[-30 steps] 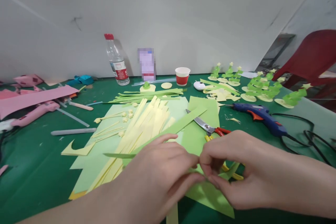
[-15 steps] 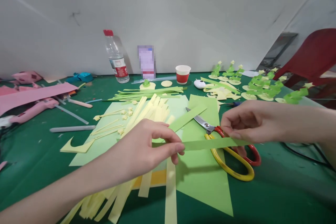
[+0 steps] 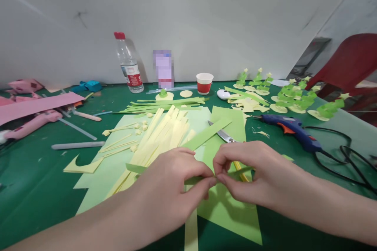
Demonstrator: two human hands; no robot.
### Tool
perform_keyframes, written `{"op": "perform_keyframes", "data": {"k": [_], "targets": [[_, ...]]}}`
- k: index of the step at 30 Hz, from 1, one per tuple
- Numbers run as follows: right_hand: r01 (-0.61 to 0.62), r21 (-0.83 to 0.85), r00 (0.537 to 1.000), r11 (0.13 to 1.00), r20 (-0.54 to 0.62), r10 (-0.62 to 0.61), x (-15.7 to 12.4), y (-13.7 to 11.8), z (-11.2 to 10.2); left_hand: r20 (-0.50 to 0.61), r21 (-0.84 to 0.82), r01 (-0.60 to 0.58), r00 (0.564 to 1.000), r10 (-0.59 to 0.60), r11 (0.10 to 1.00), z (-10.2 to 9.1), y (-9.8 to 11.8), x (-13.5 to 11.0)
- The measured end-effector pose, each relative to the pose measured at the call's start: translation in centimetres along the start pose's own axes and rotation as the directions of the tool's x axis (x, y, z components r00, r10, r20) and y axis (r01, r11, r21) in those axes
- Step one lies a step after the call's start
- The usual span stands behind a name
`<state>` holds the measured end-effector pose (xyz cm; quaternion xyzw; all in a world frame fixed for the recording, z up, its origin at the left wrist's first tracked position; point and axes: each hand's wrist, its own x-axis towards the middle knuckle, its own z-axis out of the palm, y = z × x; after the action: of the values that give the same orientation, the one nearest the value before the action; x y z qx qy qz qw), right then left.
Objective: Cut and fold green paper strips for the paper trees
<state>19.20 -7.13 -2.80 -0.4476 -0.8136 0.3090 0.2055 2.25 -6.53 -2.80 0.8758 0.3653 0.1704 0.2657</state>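
Observation:
Both my hands meet low in the middle of the view over a green table [image 3: 35, 188]. My left hand [image 3: 173, 182] and my right hand [image 3: 250, 172] each pinch a narrow green paper strip [image 3: 134, 168], fingertips almost touching. The strip's free end sticks out to the left past my left hand. Under the hands lie a green paper sheet [image 3: 232, 211] and a heap of pale yellow strips [image 3: 165, 133]. Scissors [image 3: 224, 135] lie just behind my right hand, their handles mostly hidden by it.
A blue glue gun [image 3: 291, 129] with a black cord lies at the right. Finished little paper trees [image 3: 294, 98] stand at the back right. A water bottle [image 3: 128, 64], a red cup [image 3: 204, 83], green strips [image 3: 165, 104], pink glue guns [image 3: 29, 123] and a red chair [image 3: 350, 66] surround the work.
My hands had pulled apart, stretching the strip out flat above the scissors; now they have come back together and pinch it close to each other. The glue gun is uncovered again.

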Motion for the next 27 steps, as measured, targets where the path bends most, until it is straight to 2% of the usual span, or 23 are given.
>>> {"op": "perform_keyframes", "data": {"k": [5, 9, 12, 20, 25, 27], "targets": [[-0.072, -0.002, 0.993, 0.997, 0.096, 0.072, -0.2, 0.0, -1.7, -0.031, -0.062, -0.015, 0.999, 0.013, 0.998, -0.9, 0.1, -0.3], [-0.17, 0.05, 0.978, 0.984, 0.134, 0.162, -0.5, -0.3, -3.6, -0.046, -0.055, 0.063, 0.997, -0.065, 0.997, -2.4, 0.2, -0.3], [-0.207, 0.073, 0.974, 0.975, 0.112, 0.199, -0.8, -0.5, -4.3, -0.052, -0.08, 0.104, 0.993, -0.108, 0.991, -3.0, 0.2, -0.3], [-0.083, 0.01, 0.997, 0.997, 0.001, 0.083, -1.2, -0.6, -4.1, -0.077, -0.039, 0.071, 0.994, -0.074, 0.997, -3.0, -0.1, -0.9], [-0.051, -0.008, 0.999, 0.999, 0.007, 0.051, -0.9, -0.8, -3.6, -0.202, 0.136, 0.028, 0.979, 0.0, 0.99, -2.4, 0.1, -1.2], [-0.056, -0.003, 0.998, 0.998, 0.007, 0.056, -0.8, -0.9, -3.3, -0.212, 0.144, -0.024, 0.976, 0.055, 0.989, -1.9, 0.4, -1.1]]}}
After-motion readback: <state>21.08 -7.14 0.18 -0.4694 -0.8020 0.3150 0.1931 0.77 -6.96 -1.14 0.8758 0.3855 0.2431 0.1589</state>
